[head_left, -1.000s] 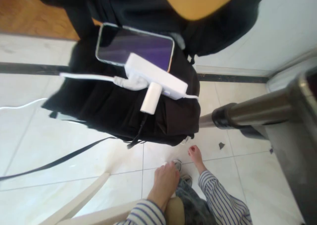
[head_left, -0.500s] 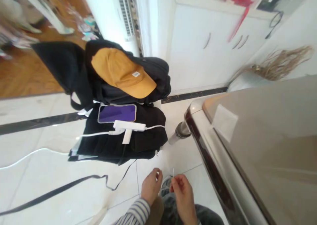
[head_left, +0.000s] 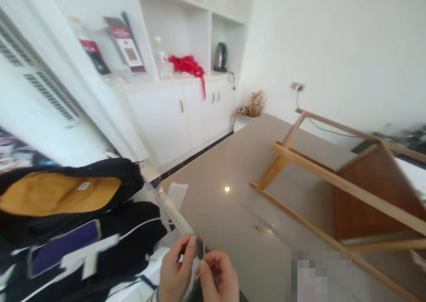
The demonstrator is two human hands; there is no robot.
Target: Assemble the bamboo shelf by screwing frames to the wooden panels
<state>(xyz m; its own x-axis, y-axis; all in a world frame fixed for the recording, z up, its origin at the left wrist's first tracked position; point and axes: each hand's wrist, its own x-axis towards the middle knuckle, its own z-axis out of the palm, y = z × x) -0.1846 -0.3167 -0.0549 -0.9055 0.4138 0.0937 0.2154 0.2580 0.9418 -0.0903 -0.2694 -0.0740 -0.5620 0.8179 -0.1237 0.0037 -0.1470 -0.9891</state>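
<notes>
At the bottom centre, in front of the table edge, my two hands are close together. My right hand [head_left: 218, 277] pinches a thin pale stick [head_left: 204, 250] between thumb and fingers, one end pointing up. Beside it on the left, my left hand [head_left: 178, 266] has its thumb and forefinger closed near the stick. Whether those fingers hold anything is too small and blurred to tell. The glossy grey-brown table [head_left: 226, 213] extends beyond my hands, with a few tiny objects [head_left: 258, 228] on its top.
A wooden chair [head_left: 376, 191] lies tipped over on the table. A white paper [head_left: 177, 194] rests near the table corner. To the left are a yellow cap [head_left: 63, 193], a purple-screened phone [head_left: 66, 246] and a white adapter with cables [head_left: 89, 253] on black bags. White cabinets [head_left: 159, 120] stand behind.
The view has swung up and right, bringing the chair and shelves into sight. My hands have come closer together, beside the table edge. The pale stick stays in my right hand.
</notes>
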